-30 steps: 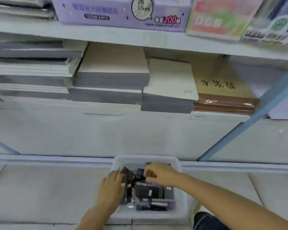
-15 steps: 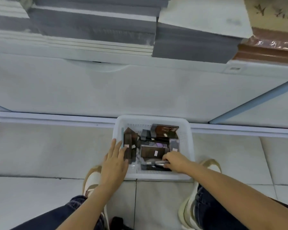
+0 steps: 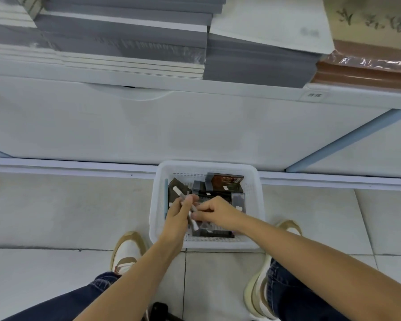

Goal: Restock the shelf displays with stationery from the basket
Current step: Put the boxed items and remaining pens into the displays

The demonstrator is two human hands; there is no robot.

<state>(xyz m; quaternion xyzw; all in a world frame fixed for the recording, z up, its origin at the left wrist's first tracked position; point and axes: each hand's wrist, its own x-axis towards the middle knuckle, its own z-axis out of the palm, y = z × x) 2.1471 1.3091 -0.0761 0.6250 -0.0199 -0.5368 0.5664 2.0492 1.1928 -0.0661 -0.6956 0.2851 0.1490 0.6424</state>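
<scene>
Slim pale pen is held just above the white basket, left hand fingers curled round the barrel, right hand fingers pinched on its lower part; judged light, stiff, slippery, best gripped mid-barrel.

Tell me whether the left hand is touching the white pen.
Touching. The head view shows the left hand with fingers curled round the white pen, whose ends stick out either side.
</scene>
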